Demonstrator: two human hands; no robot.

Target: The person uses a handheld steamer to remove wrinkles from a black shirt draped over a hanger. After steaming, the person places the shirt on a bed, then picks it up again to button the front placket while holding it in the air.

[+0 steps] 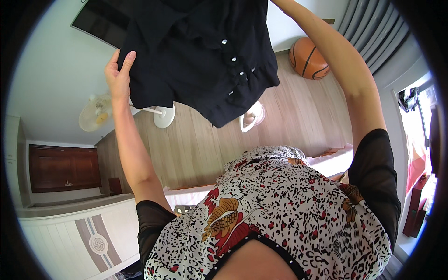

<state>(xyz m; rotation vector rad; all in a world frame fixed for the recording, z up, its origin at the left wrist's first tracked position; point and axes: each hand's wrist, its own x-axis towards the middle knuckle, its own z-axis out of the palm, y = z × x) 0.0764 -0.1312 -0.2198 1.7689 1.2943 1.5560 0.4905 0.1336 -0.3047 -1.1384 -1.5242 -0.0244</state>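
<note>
A black garment [196, 59] with shiny round buttons hangs spread out in front of me, its lower edge above the floor. My left hand [120, 71] grips its left edge, with the thumb lying over the cloth. Raised to the upper right, my right arm reaches past the top of the picture, so my right hand is out of view. The garment's upper part is cut off by the picture's top edge.
An orange basketball [308, 59] rests on the wood-look floor [196, 150] beside a grey curtain [374, 31]. A white standing fan [98, 112] is behind my left forearm. A white object [252, 117] partly shows below the garment. A dark screen [101, 24] is at upper left.
</note>
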